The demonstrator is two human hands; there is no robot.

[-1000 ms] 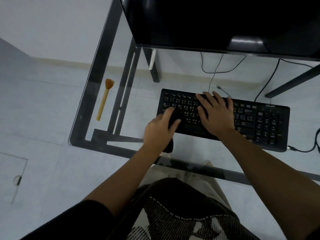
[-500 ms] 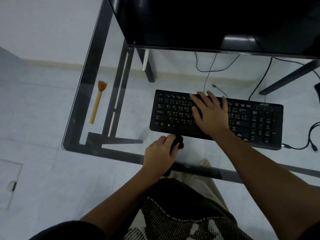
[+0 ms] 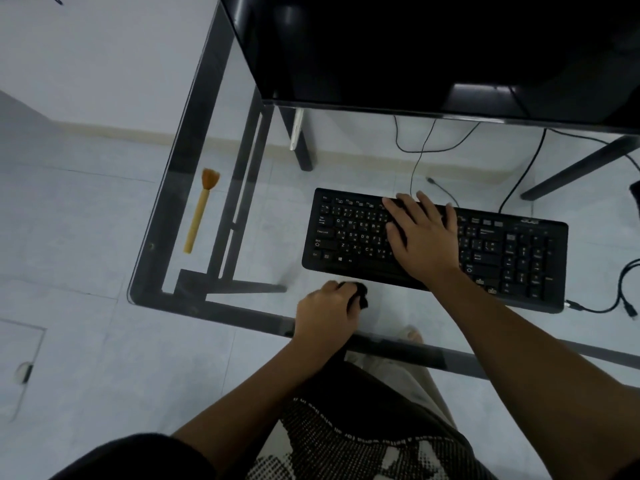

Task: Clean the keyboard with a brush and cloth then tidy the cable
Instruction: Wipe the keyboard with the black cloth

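A black keyboard (image 3: pixel 349 233) lies on the glass desk (image 3: pixel 194 308). My right hand (image 3: pixel 422 237) rests flat on its middle keys, fingers spread. My left hand (image 3: pixel 325 311) sits on the glass just in front of the keyboard's near edge, closed around a small dark cloth (image 3: pixel 361 295) that shows past my fingers. A brush (image 3: pixel 199 211) with a yellow handle and orange bristles lies on the desk at the far left, well apart from both hands. The keyboard's black cable (image 3: pixel 595 309) leaves its right end and loops at the desk's right side.
A large black monitor (image 3: pixel 433 50) stands behind the keyboard. Thin cables (image 3: pixel 419 157) hang beneath it, seen through the glass. The desk's dark frame (image 3: pixel 242 209) shows under the top. My lap is below the near edge.
My left hand has drawn the cloth off the keyboard's left keys toward me, down to the glass in front of it. My right hand has stayed on the keys.
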